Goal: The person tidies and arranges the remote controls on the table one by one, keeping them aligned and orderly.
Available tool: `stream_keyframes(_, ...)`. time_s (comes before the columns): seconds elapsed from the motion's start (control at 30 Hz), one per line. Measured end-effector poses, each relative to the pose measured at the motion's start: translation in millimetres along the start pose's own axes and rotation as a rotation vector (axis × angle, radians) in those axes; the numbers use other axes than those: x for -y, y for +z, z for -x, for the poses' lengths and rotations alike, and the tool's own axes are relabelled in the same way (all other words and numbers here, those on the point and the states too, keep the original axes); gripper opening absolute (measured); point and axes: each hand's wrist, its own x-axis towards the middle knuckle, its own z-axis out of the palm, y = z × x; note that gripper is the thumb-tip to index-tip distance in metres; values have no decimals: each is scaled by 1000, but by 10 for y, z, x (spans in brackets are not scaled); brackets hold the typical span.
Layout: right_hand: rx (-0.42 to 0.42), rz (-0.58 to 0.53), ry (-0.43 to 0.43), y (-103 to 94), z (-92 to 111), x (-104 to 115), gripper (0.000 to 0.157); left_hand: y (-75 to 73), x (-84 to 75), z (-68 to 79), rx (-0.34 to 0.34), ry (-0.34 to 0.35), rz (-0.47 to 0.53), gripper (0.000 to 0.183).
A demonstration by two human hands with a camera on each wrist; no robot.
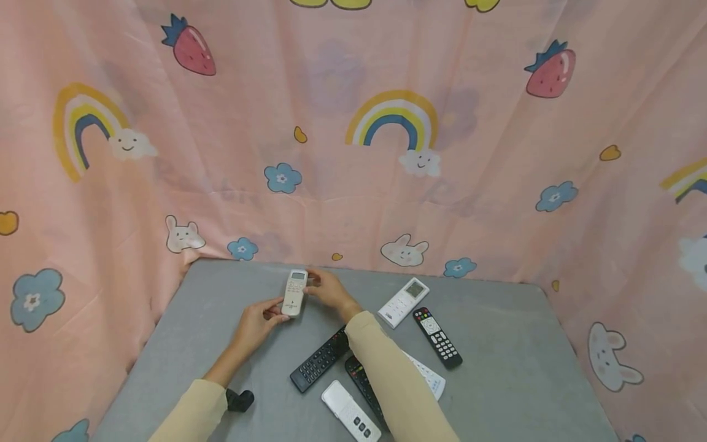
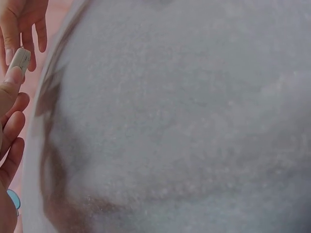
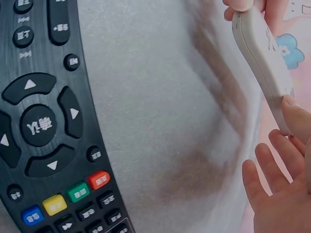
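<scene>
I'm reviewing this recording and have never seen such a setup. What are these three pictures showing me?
There is no machine here, just a person. The wide picture comes from a camera worn on the head; the other two come from cameras on the left and right wrists. The bare left hand and right hand hold opposite ends of a pale remote with a small screen. On the grey table lie three black remotes and three white remotes, some partly hidden by the right sleeve. Behind hangs a pink patterned cloth.
</scene>
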Motion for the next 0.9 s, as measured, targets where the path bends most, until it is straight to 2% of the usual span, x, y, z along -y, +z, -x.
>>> stream_keyframes(0.4, -25, -5, 11, 34, -32, 48, 55, 35, 46, -31, -7, -8, -15, 47)
stream_keyframes(0.67, -62, 9, 28, 70, -59, -6, 53, 74, 84, -65, -25, 23, -15, 47)
stream_keyframes(0.9, -70, -5, 43, 96, -99, -11, 54, 67, 93, -100, -17, -10, -12, 47)
